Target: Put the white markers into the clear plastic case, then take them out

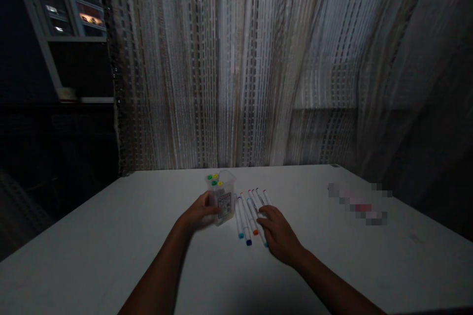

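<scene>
L hand (199,209) on box (225,204), R (279,235) prob on markers (243,219)

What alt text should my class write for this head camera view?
Two hands at a white table: the left hand holds a clear plastic box of markers, and the right hand rests on loose white markers with coloured caps. A striped curtain hangs behind.
</scene>
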A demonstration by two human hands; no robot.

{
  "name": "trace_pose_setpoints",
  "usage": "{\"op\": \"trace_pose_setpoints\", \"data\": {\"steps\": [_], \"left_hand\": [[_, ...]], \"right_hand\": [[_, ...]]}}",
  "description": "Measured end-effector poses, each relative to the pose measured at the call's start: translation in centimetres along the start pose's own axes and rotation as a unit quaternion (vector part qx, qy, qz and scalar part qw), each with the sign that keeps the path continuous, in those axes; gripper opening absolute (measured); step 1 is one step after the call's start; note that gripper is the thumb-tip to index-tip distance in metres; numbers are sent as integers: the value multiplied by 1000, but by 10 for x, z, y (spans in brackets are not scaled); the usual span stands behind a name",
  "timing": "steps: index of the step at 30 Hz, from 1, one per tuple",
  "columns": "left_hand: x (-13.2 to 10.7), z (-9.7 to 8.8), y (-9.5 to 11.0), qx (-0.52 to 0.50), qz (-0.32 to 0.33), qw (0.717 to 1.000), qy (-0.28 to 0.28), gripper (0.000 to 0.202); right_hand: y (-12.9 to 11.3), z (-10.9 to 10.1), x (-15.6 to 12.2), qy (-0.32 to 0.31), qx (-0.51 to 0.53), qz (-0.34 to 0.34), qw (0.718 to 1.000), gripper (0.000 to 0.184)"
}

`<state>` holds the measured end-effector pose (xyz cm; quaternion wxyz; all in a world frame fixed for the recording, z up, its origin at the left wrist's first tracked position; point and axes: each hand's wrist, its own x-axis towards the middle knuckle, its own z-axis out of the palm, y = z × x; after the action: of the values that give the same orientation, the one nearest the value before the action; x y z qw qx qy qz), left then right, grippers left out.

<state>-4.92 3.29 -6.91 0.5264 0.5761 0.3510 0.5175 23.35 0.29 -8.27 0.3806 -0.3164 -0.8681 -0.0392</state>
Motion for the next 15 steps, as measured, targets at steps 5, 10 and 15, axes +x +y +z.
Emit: {"op": "trace_pose_setpoints", "data": {"steps": [5,10,15], "left_hand": [[1,-2,-2,1,3,1000,-4,54],[1,-2,-2,-4,2,1000,-1,55],[1,-1,-1,-6,-1,1000,-2,55]], "right_hand": [[0,0,0,-7,0,5,1000,29],[3,3,-2,-5,-14,5,1000,32],[5,5,-3,3,-29,4,1000,36]]}}
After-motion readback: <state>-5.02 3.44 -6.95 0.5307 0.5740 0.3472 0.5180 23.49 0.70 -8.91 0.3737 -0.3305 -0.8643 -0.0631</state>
